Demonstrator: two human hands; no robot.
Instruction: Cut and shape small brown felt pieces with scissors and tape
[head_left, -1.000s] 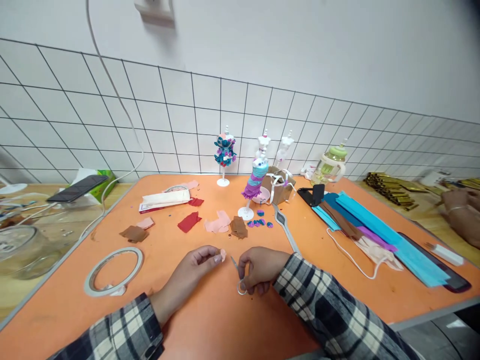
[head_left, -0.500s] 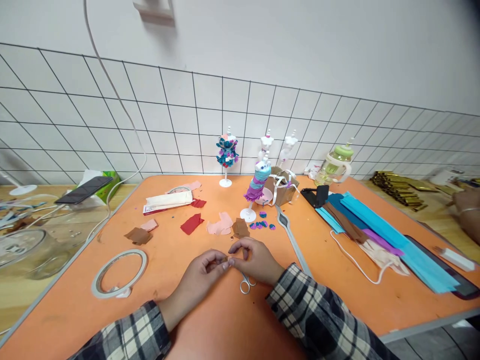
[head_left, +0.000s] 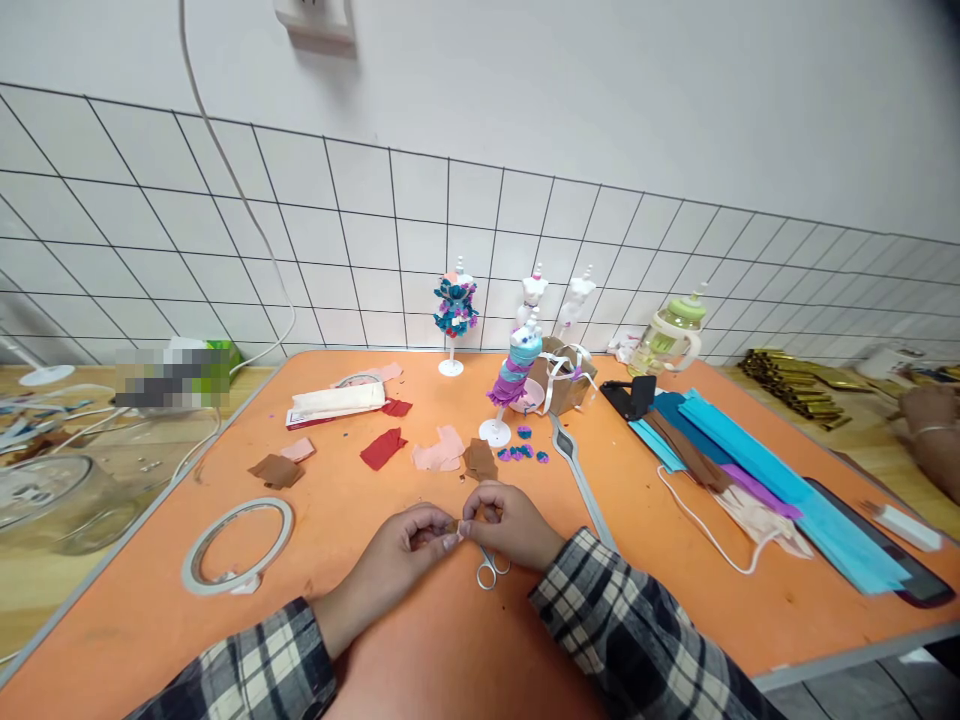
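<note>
A tiny brownish scrap (head_left: 453, 526) is sitting, mostly hidden, between the fingertips of left hand (head_left: 409, 545) and right hand (head_left: 517, 525); scissors (head_left: 487, 586) are showing pale ring handles below the right.

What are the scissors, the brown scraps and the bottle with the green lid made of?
Scissors: probably metal, with smooth, silvery-grey handle loops.
Brown scraps: thin and matte with uneven edges, so perhaps soft cloth or crinkly paper; I can't tell which.
Bottle: clear plastic or glass, since it's shiny and see-through.
Green lid: likely plastic, because it's smooth and solid-coloured.
</note>
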